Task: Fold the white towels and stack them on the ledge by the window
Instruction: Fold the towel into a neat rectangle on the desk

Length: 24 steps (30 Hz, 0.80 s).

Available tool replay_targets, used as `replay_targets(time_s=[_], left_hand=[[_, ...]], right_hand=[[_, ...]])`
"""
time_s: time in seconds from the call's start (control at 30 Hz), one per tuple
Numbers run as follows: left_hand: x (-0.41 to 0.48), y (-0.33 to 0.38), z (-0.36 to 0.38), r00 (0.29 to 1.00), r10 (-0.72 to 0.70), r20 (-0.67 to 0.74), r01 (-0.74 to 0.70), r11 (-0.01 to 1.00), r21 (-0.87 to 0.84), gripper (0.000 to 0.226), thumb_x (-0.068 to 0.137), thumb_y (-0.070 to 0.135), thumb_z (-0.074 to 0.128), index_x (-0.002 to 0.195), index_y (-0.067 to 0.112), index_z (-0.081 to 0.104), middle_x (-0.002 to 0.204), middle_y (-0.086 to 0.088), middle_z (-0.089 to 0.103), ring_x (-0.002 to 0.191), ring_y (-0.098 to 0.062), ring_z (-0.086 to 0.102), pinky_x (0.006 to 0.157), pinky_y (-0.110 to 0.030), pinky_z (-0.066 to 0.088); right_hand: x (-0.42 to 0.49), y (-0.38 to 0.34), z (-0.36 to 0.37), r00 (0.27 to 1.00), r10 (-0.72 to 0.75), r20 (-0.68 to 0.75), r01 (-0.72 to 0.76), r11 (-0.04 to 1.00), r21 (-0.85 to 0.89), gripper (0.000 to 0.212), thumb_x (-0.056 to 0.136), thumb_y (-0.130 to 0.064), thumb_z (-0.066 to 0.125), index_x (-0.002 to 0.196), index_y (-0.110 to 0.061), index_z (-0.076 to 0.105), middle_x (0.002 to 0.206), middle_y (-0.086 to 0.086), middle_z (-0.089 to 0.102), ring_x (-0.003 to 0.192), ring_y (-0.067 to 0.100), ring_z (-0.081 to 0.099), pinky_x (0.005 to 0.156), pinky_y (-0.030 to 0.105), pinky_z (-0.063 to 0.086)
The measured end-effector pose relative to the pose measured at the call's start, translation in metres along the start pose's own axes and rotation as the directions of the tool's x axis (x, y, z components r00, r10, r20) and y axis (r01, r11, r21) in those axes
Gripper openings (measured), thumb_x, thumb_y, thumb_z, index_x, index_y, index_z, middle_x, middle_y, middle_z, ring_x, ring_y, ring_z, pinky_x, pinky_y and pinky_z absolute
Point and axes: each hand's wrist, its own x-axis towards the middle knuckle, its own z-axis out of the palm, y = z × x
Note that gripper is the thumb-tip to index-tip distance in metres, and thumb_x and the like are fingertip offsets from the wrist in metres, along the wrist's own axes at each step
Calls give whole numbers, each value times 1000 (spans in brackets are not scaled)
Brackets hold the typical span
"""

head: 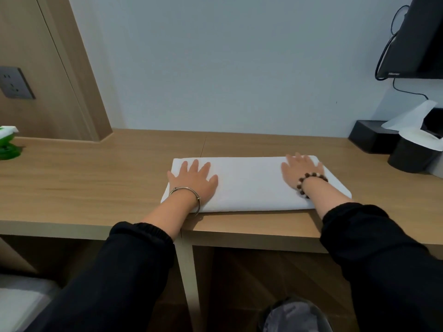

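A folded white towel (251, 184) lies on the wooden desk (84, 178), near its front edge. The left hand (195, 179) presses flat on the towel's left end — fingers straight and slightly spread — and the right hand (302, 170) lies flat on the right end, fingers extended, gripping nothing.

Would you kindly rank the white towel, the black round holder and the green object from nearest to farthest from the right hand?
1. white towel, under the right hand.
2. black round holder, to its right.
3. green object, far left edge.
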Motion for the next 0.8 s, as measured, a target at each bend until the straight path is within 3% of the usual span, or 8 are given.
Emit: replay_targets(time_s=[0.07,0.13,0.2,0.3,0.37,0.53,0.7,0.8], left_hand=[[0,1,-1,1000,-3,5,3,1000,0,57,92,54,10,146,39,13,158,10,7,145,-20,1,108,-60,9],[-2,3,-3,1000,-5,6,5,1000,6,55,93,52,12,145,37,18,157,7,13,145,-21,5,107,-60,11],[-5,7,-8,998,9,-59,-8,1000,4,49,94,45,18,138,32,35,148,1,30,139,-23,18,104,-55,19],[-15,12,-15,957,155,-244,-152,988,28,38,96,36,32,122,23,57,130,-3,48,122,-24,36,94,-38,33],[-23,10,-18,925,306,-224,-313,950,3,38,98,35,35,128,22,55,132,-4,49,120,-24,38,94,-35,36],[-46,-9,-23,889,457,-34,-457,890,3,56,95,55,33,144,28,34,151,1,32,136,-21,25,110,-37,27],[-66,-13,-25,881,471,44,-473,877,89,90,75,81,36,147,28,22,155,1,22,139,-22,19,109,-41,28],[-79,-15,-24,856,512,68,-513,827,231,108,65,82,50,148,22,16,154,-4,20,138,-26,20,105,-41,32]], right_hand=[[1,9,2,996,90,9,-90,995,-37,57,97,-44,11,151,-24,13,160,0,3,145,23,6,115,52,7],[-4,1,0,997,74,22,-73,997,-38,57,98,-45,10,151,-24,11,160,2,1,146,23,4,115,53,4],[-15,-12,-3,990,-138,21,137,990,6,57,99,-46,13,150,-23,14,159,3,7,145,22,8,114,53,7],[-50,-34,1,833,-552,36,546,831,103,62,95,-58,25,150,-32,13,159,-3,7,146,17,5,114,50,5],[-71,-39,4,753,-654,64,651,756,71,75,87,-71,30,150,-37,6,159,-6,2,146,15,1,115,48,4],[-85,-42,-2,784,-615,80,614,788,38,82,82,-74,39,149,-38,8,159,-4,6,146,15,5,116,45,7],[-100,-52,-4,805,-589,75,585,808,65,81,81,-75,36,148,-34,16,158,-3,12,145,14,8,116,47,10],[-109,-53,-1,815,-572,92,569,820,59,84,80,-77,34,149,-33,15,159,-3,5,146,14,2,115,50,5]])
